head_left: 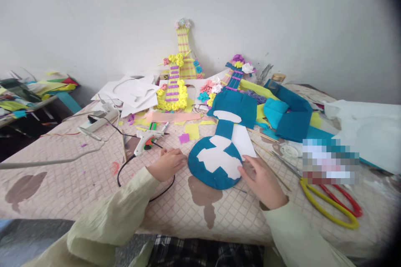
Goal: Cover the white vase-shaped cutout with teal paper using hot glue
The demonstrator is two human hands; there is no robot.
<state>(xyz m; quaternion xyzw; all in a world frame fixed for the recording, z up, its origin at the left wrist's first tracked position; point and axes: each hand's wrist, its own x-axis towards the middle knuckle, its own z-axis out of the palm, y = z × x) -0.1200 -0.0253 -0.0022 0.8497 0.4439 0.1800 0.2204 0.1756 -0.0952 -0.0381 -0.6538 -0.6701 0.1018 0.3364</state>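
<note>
Fingers [248,174] flank the blue-and-white cutout [216,162], between glue gun [144,137] and scissors [307,189].

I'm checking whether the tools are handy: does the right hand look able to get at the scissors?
Probably yes. The scissors lie beside the right hand, their handles toward the person; only a thin stick seems to lie between, and it looks easy to pass.

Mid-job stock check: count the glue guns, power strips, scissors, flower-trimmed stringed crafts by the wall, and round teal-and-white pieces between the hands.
Glue gun: 1
Power strip: 1
Pair of scissors: 1
Flower-trimmed stringed crafts: 3
Round teal-and-white piece: 1
Total: 7
</note>
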